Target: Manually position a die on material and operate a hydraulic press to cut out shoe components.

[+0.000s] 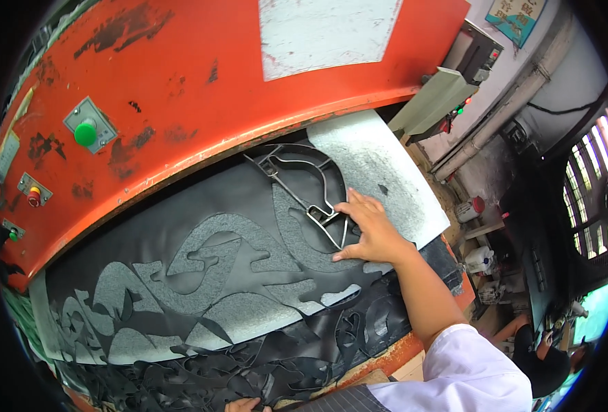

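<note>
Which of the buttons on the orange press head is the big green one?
The green button on the tilted grey square plate, highest on the orange press head. The red button below-left is smaller, and the tiny green button lowest sits near the edge.

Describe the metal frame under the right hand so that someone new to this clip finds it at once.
Start at the big orange press head and look just below its lower edge. There, on the black sheet over the grey cutting pad, lies a cutting die under the right hand. It is the only thin, curved metal outline with inner bars.
</note>
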Demonstrator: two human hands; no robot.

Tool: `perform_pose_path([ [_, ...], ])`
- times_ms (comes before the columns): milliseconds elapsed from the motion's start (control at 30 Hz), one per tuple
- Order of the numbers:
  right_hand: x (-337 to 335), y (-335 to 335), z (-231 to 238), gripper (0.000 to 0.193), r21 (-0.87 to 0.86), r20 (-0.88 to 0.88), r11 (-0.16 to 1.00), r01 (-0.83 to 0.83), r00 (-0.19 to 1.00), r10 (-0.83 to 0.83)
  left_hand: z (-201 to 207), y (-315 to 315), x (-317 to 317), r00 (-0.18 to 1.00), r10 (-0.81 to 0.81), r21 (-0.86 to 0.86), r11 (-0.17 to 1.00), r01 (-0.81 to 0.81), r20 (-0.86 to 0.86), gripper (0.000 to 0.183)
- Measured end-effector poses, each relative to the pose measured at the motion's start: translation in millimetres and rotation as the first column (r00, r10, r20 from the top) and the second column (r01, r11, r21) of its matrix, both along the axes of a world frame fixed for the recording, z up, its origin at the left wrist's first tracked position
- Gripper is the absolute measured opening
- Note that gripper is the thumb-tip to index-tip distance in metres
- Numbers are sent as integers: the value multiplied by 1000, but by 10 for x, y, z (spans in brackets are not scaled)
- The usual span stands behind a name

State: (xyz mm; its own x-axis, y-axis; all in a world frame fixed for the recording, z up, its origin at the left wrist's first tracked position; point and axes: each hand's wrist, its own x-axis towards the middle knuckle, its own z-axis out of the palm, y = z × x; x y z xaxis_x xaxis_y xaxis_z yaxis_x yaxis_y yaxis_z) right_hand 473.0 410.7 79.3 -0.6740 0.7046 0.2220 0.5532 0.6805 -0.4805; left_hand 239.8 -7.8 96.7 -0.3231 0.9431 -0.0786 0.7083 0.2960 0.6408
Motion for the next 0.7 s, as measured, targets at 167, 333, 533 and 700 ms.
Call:
perform_pose_path([
  [167, -49, 68, -45, 91, -49, 11, 999, 10, 1000, -9, -277, -101, -209, 996, -86, -94, 992, 87, 21, 35],
  [333, -82, 42, -169, 96, -109, -14, 990, 94, 995, -96, -443, -229, -371, 988, -126, -225, 964, 143, 88, 32],
  [533, -77, 23, -299, 98, -106, -14, 987, 124, 992, -126, -551, -217, -406, 980, -167, -124, 976, 180, 110, 42],
  [700, -95, 56, -329, 98, -89, 9, 987, 130, 991, -130, -669, -166, -367, 986, -87, -64, 993, 97, 140, 42],
])
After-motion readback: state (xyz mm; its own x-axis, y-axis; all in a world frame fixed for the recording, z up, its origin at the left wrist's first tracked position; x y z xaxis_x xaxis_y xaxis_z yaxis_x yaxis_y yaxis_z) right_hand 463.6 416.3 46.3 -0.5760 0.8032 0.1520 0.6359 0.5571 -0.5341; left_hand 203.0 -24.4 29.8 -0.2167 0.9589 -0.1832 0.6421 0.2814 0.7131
